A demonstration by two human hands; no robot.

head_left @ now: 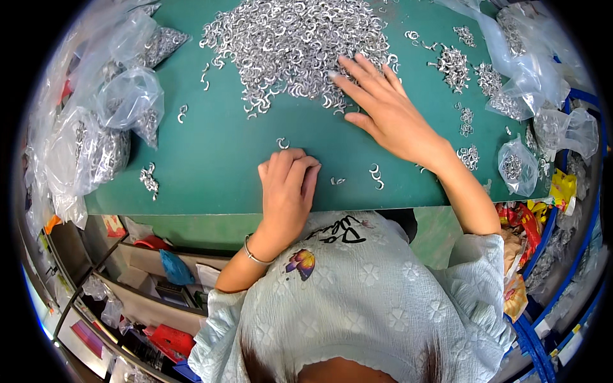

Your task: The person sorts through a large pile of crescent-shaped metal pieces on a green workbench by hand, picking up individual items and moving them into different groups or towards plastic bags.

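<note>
A large heap of small silvery C-shaped metal pieces (300, 45) covers the far middle of a green tabletop (211, 153). My right hand (389, 115) lies at the heap's near right edge, palm down, fingers stretched and spread, fingertips among the pieces. Nearer the front edge, my left hand (287, 182) rests on the table with its fingers curled in. What those fingers hold, if anything, is hidden. Just beyond its knuckles lies a single curved metal piece (283, 143). Between my hands and the table's edge are a few loose curved pieces (377, 177).
Clear plastic bags of metal pieces (105, 153) crowd the left side. Small piles of pieces (453, 69) and more bags (518, 167) stand at the right. A small cluster of pieces (149, 180) lies at the near left. A blue rack (543, 255) stands beyond the right edge.
</note>
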